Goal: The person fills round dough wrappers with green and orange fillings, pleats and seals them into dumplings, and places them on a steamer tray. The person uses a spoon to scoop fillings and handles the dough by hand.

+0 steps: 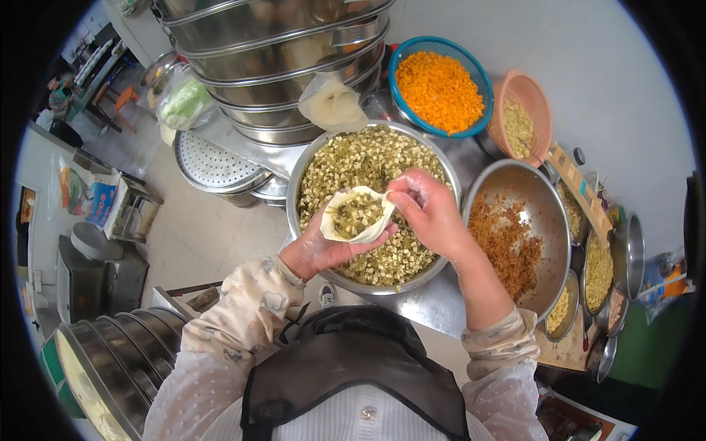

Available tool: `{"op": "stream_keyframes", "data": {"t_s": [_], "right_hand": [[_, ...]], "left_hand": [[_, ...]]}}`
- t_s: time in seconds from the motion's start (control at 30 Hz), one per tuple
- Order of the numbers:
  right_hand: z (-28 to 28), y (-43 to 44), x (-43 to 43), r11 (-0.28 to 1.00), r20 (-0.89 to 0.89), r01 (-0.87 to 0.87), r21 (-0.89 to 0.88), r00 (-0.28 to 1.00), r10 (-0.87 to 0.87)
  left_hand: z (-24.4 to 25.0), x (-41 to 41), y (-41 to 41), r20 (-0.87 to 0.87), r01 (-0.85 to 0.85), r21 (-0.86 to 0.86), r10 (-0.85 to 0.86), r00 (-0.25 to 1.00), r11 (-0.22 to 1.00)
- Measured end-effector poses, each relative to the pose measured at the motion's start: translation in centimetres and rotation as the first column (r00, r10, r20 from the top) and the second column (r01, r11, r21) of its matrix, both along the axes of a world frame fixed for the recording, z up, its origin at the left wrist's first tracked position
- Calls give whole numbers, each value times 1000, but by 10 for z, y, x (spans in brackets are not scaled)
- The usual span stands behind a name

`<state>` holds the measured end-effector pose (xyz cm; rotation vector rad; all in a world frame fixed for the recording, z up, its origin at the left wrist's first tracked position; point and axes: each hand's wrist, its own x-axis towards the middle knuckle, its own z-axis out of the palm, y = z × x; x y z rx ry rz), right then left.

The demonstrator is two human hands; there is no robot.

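A round dough wrapper (357,236) rests cupped in my left hand (317,248), bearing a mound of chopped green-and-white filling (356,212). My right hand (427,212) pinches the wrapper's right rim between thumb and forefinger. A thin dark thing shows below the right fingers, too small to identify. Under both hands stands a large steel bowl (292,190) holding the same filling, diced white cubes among chopped greens. A stack of thin dough wrappers (333,105) in clear plastic lies at the bowl's far rim, against the steamers.
Stacked steel steamers (276,60) rise behind the bowl. A blue basket of diced orange food (441,91), a pink basket (543,118) and a steel bowl of brown shreds (504,237) stand to the right. More steamer tiers (127,353) sit lower left. A person (63,96) is far left.
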<state>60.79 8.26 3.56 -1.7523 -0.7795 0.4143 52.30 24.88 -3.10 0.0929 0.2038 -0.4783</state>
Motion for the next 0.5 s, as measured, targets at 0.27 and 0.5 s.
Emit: {"op": "stream_keyframes", "data": {"t_s": [0.27, 0.5], "right_hand": [[-7, -6, -3, 998, -150, 54, 11, 987, -51], [2, -1, -9, 992, 229, 47, -119, 973, -19]], "left_hand": [[31, 5, -12, 34, -85, 244, 79, 996, 966], [35, 3, -17, 239, -306, 709, 192, 952, 635]]}}
